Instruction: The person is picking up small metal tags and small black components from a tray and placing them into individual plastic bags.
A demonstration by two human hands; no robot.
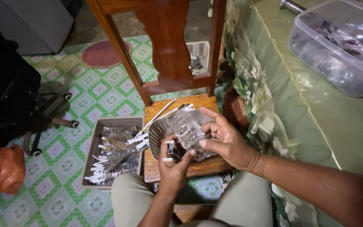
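Note:
My left hand [174, 164] pinches a small dark piece with a white tag, held over the seat of a wooden chair [164, 54]. My right hand [224, 138] grips a clear plastic bag [185, 128] full of small metal parts, fingers spread around its right side. Both hands meet at the bag, just above a dark round mesh basket [155, 135] on the chair seat. Several clear packets with white tags [160, 114] lie on the seat behind the bag.
A grey tray [99, 126] of more tagged packets sits on the tiled floor at the left. A table with a green floral cloth [337, 122] carries a clear plastic tub [341, 46] at the right. An office chair base [55, 122] and an orange bag [1, 168] stand left.

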